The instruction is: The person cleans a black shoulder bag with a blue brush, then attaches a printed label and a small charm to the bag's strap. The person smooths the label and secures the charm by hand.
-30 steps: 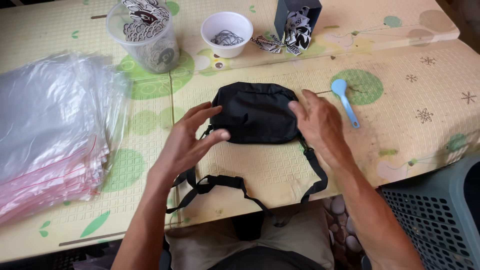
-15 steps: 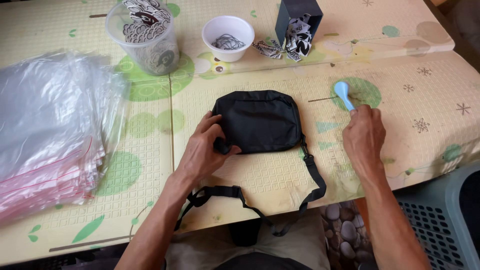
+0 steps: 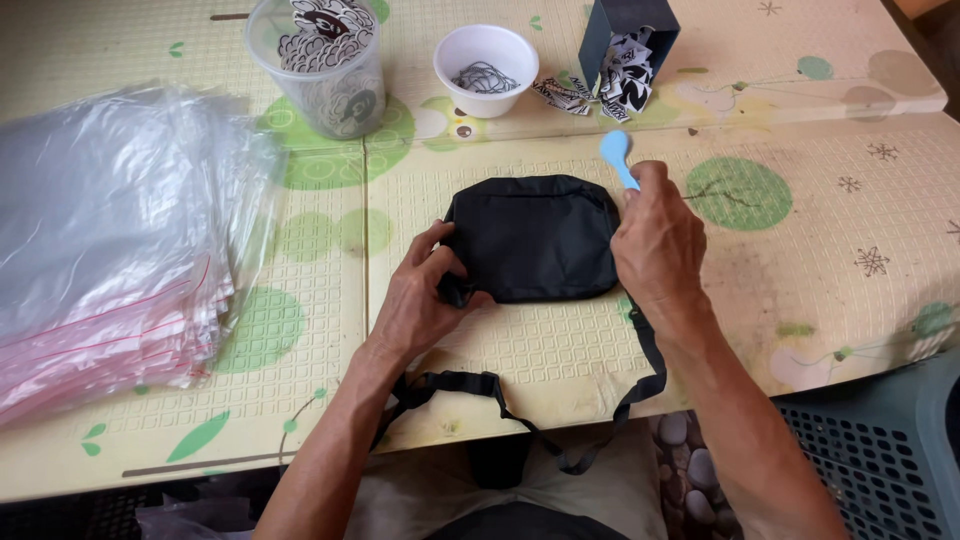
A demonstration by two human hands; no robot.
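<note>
A small black fabric bag (image 3: 535, 238) lies flat on the patterned foam mat (image 3: 800, 260), its black strap (image 3: 520, 400) trailing over the near edge. My left hand (image 3: 425, 300) pinches the bag's lower left corner. My right hand (image 3: 655, 240) hovers at the bag's right side, closed around a light blue plastic tool (image 3: 617, 156) whose rounded end sticks up past my fingers.
A stack of clear zip bags (image 3: 105, 250) with red seals fills the left. At the back stand a clear cup of printed tags (image 3: 325, 65), a white bowl (image 3: 487, 55) holding thin dark loops, and a dark box with patterned pieces (image 3: 628, 50). A grey crate (image 3: 880, 450) sits at lower right.
My right hand left the bag, reached to the blue tool on the mat, picked it up and brought it back beside the bag. My left hand shifted to the bag's left corner.
</note>
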